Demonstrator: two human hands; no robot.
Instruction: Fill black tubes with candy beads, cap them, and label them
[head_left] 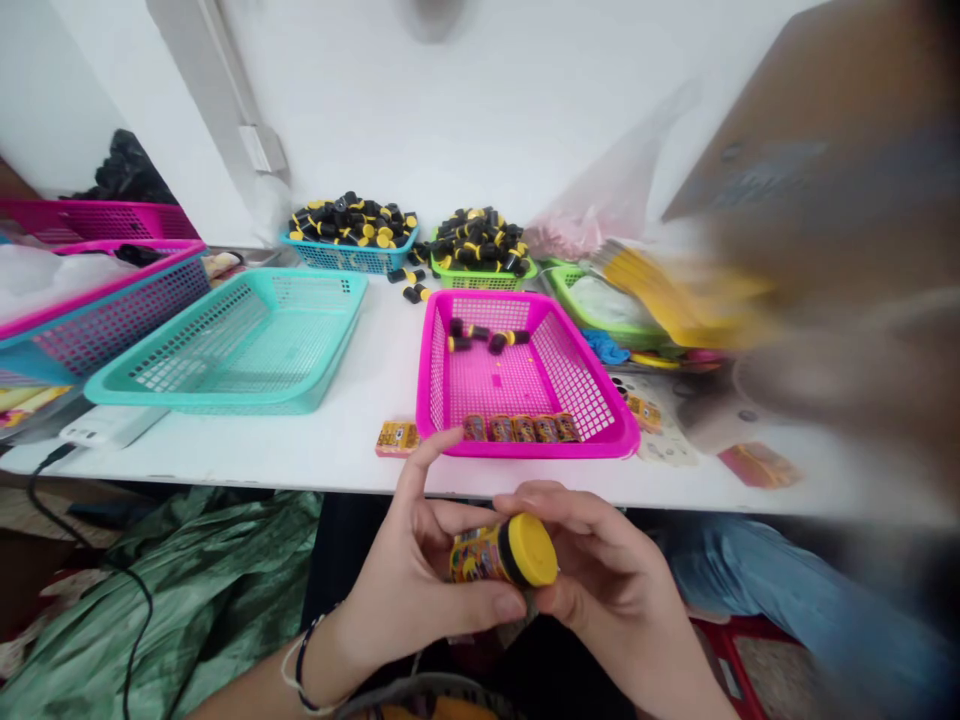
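Note:
In front of the table edge, a small black container with a yellow lid (pixel 534 550) and a colourful printed label lies tilted between my hands. My left hand (pixel 409 570) has its thumb and fingers around the labelled body, with the index finger raised towards the pink basket. Around the lid end curl the thumb and fingers of my right hand (pixel 611 570). Just beyond, the pink basket (pixel 622 440) holds several labelled containers (pixel 523 429) in a row along its near side and a few black and yellow ones (pixel 514 338) farther in.
A stack of printed labels (pixel 397 438) lies left of the pink basket. Farther left is a turquoise basket (pixel 202 400). Blue (pixel 352 260) and green (pixel 480 280) baskets of containers stand behind. A blurred person (pixel 847 380) is at right, beside a cardboard box (pixel 810 110).

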